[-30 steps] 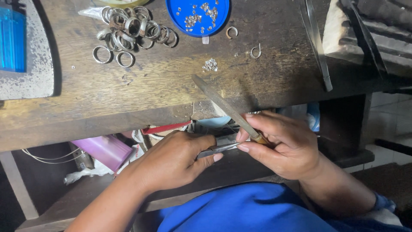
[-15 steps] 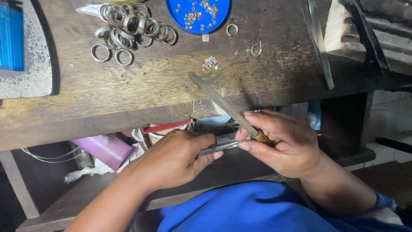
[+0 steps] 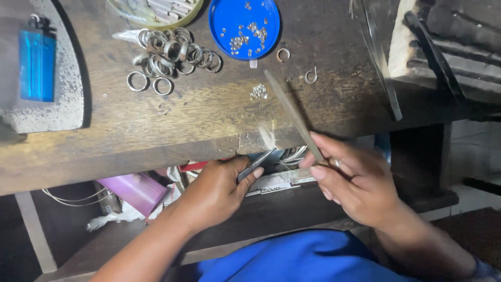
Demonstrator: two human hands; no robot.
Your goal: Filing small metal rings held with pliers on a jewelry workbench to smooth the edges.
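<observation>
My left hand [image 3: 216, 193] sits just below the front edge of the wooden bench [image 3: 172, 130] and grips slim metal tweezers [image 3: 255, 164]. Their tips point up and right toward the edge; what they pinch is blurred. My right hand [image 3: 357, 183] holds a long flat file [image 3: 292, 112] by its lower end. The blade slants up and left over the benchtop, passing close to the tweezer tips.
On the bench lie a pile of silver rings [image 3: 172, 52], a blue round lid [image 3: 222, 36] holding small silver bits, two loose open rings [image 3: 311, 77], a blue lighter [image 3: 37, 65] on a grey pad [image 3: 65, 109], and a metal tool [image 3: 381, 68] at the right. A pink box [image 3: 136, 190] sits underneath.
The file has slid forward and up across the bench edge. The tweezers have tilted upward toward the edge, and my hands sit slightly further apart.
</observation>
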